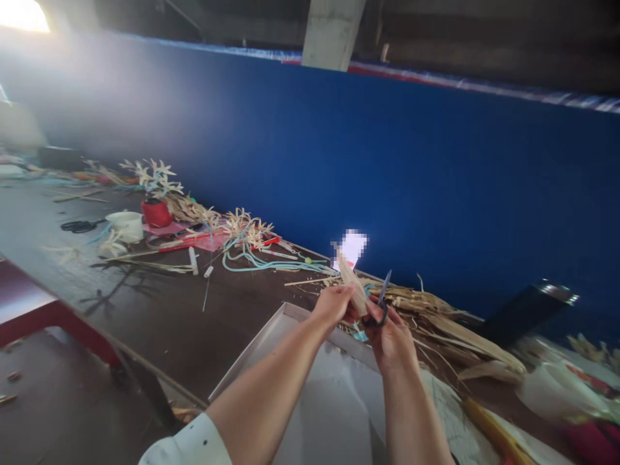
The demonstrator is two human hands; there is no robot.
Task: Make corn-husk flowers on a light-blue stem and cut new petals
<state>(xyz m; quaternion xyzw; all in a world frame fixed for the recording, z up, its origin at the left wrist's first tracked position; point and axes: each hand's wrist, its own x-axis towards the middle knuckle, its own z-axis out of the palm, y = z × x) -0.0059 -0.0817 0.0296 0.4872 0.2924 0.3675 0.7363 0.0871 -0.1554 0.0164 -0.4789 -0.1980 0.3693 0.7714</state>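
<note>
A pale, dry husk piece (356, 290) stands nearly upright, pinched in the fingers of my left hand (334, 305). Black-handled scissors (382, 302) sit in my right hand (393, 336), their blades pointing up and away. The fingertips of my right hand are close to the husk's lower end; whether they also grip it I cannot tell. Below both hands lies a shallow white tray (256, 342). Past my right hand is a bundle of dry husks (436, 307) along the table's back edge.
Star-shaped husk flowers (247, 226), pale blue cords (271, 263), a white cup (126, 226) and a red spool-like item (155, 212) lie to the left. A dark tumbler (523, 316) leans at right, near a yellow-handled tool (498, 433). A blue wall (436, 181) closes off the back.
</note>
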